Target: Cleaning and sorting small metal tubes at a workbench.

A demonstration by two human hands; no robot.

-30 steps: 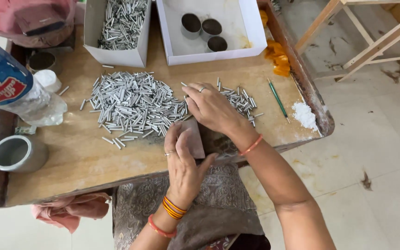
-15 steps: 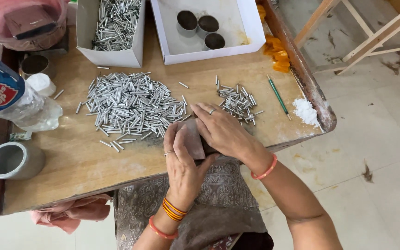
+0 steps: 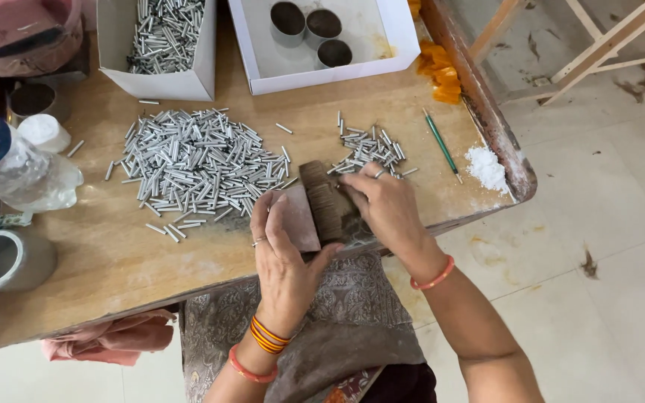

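Wood makes up the worktable (image 3: 113, 261), a pale, scuffed board with a raised dark rim along its right side. Near its front edge sits a small block (image 3: 321, 213), pinkish and smooth on its left face, dark brown and finely ribbed on the right. The left hand (image 3: 281, 246) lies against the pink face, fingers (image 3: 263, 216) nearly straight and flat on it, thumb reaching under the near end. The right hand (image 3: 386, 205) rests on the ribbed side, fingers curled down over it, so the block sits pressed between both hands; how tightly either grips I cannot tell.

Just behind the left hand spreads a large heap of short, shiny metal tubes (image 3: 195, 160), thin and round. A smaller heap of tubes (image 3: 371, 149) touches the right fingertips. Farther back stand 2 white cardboard boxes: the left box (image 3: 162, 75) holds more tubes, the right box (image 3: 382, 52) holds 3 dark oval cups (image 3: 315, 30).

A green pencil (image 3: 440, 142) and a small mound of white powder (image 3: 485, 166) lie near the right rim. A plastic bottle (image 3: 9, 160) and a metal cup (image 3: 1, 257) crowd the left end. Bare board shows between the big heap and the front edge.
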